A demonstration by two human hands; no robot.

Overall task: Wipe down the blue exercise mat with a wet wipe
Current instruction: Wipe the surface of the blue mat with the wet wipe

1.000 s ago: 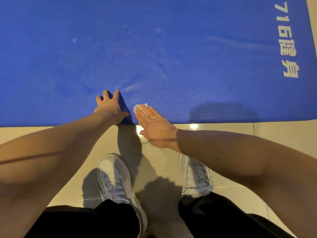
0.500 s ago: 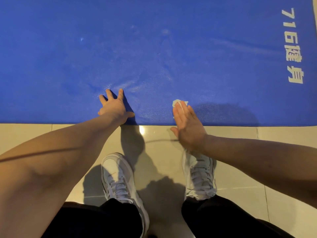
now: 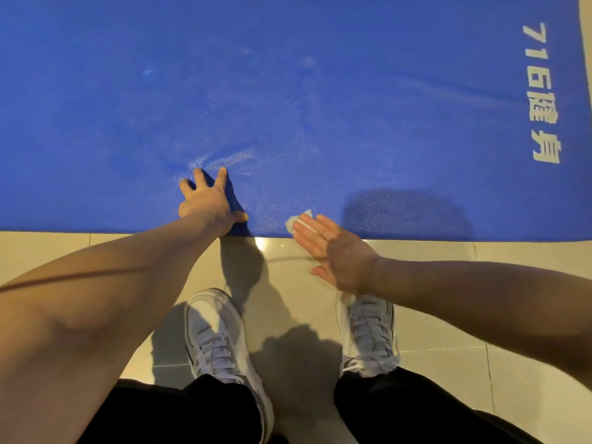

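Note:
The blue exercise mat point(image 3: 352, 107) fills the upper half of the view, its near edge running across the tiled floor. My left hand point(image 3: 206, 200) presses on the mat near that edge with fingers spread, and the mat wrinkles just beyond the fingertips. My right hand point(image 3: 330, 251) lies flat with straight fingers, its fingertips pressing a small white wet wipe point(image 3: 298, 221) onto the mat's near edge. Most of the wipe is hidden under the fingers.
Pale lettering point(image 3: 543, 94) is printed on the mat's right end. Cream floor tiles point(image 3: 512, 363) lie in front of the mat. My two white sneakers point(image 3: 221, 338) stand on the tiles close to the mat edge, below my arms.
My right hand slid the wipe right along the mat's near edge, then back left a little and closer to the edge. My left hand stayed pressed in place.

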